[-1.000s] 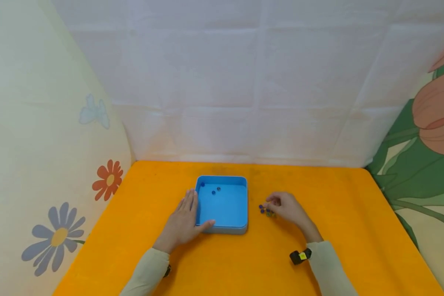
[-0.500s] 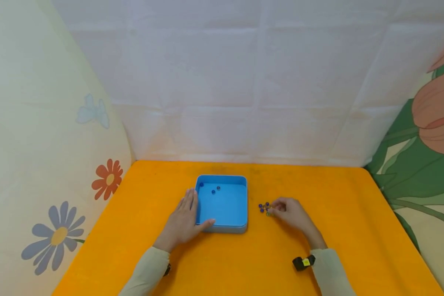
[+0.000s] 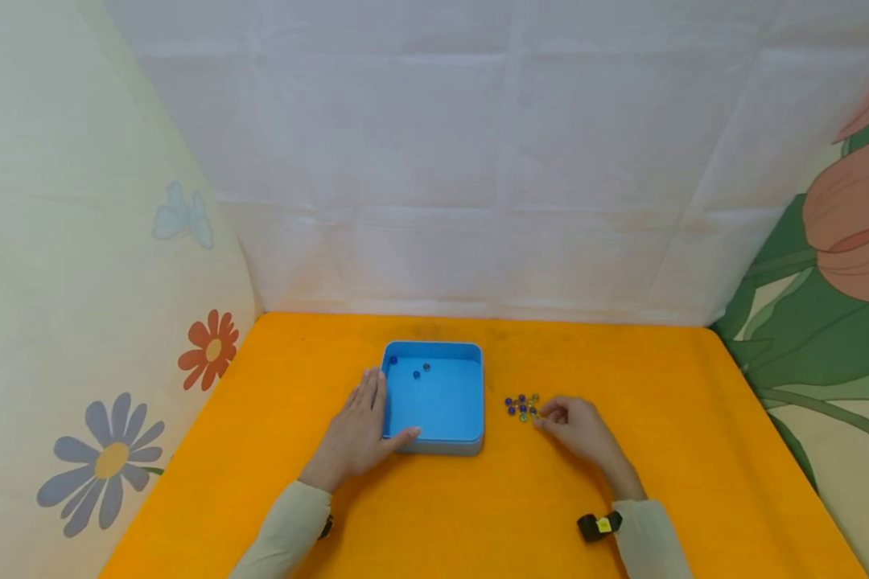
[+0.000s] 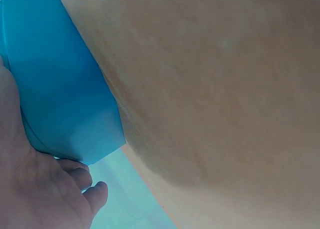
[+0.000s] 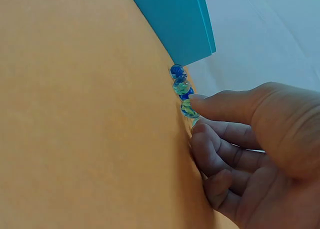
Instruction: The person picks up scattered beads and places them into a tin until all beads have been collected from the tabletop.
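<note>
A square blue box [image 3: 434, 446] stands on the orange table, with 3 glass marbles inside near its back left. My left hand [image 3: 353, 430] rests against it, straight fingers along the left wall and thumb at the near rim. In the left wrist view, fingers [image 4: 82, 176] lie beside the blue wall [image 4: 62, 89]. Right of the box lies a cluster of blue, green and yellowish marbles [image 3: 523, 399]. My right hand [image 3: 575, 426] is low at the cluster's right edge, thumb and forefinger pinching a greenish marble [image 5: 188, 109]; other fingers are curled.
More marbles [image 5: 177, 71] line up between the right fingertips and the blue box in the right wrist view. A white cloth [image 3: 478, 201] hangs behind the table [image 3: 623, 362]. Flower-printed cloths border it at left and right.
My right hand has shifted right and nearer to me, so more of the marble cluster shows. The left hand and the box stay where they were.
</note>
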`<state>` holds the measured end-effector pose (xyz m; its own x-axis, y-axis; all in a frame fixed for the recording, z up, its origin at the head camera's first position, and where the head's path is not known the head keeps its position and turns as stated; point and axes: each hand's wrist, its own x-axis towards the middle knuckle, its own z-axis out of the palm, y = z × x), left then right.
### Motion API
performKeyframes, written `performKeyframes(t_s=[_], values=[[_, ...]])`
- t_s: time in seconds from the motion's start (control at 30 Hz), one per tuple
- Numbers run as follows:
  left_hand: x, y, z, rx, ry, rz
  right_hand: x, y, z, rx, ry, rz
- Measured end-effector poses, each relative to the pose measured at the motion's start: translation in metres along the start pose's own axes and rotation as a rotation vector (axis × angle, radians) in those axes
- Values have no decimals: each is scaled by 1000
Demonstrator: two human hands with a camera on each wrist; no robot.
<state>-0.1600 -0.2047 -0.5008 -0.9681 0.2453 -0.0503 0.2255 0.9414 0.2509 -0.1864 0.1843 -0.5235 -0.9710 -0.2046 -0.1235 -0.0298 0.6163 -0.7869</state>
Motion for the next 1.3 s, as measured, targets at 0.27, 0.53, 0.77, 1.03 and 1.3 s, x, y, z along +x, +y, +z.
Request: performKeyframes(t_s=[0.27,0.53,0.77,1.03,1.3], values=[[0,-1,1,-1,-5,3,-1,-2,3,-11,14,5],[-1,0,2,5,3,-3,0,-2,5,-25,7,0],[0,-1,2,6,0,2,0,-1,6,-34,14,1],[0,-1,2,4,-4,-1,-1,-2,7,-47,20,13],[0,-2,3,9,-7,2,0,-2,8,-50,18,17]])
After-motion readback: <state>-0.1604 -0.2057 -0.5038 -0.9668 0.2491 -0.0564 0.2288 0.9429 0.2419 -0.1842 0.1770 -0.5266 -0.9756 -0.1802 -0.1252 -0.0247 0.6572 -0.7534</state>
